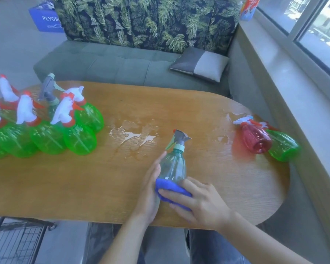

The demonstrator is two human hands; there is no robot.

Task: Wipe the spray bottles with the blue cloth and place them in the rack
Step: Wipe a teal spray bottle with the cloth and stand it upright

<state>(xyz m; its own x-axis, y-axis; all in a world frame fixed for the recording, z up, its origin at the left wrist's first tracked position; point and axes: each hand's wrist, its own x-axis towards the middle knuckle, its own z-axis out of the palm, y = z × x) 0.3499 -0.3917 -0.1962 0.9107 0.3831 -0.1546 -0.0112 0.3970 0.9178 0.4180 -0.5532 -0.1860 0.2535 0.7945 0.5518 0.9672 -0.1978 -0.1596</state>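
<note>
While the blue cloth [172,189] hides the teal bottle's [172,166] base, the right hand [200,204] seemingly pinches it, left hand [150,189] cupped alongside.

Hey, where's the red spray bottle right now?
The red spray bottle lies on its side near the table's right end, beside a toppled green bottle.
</note>
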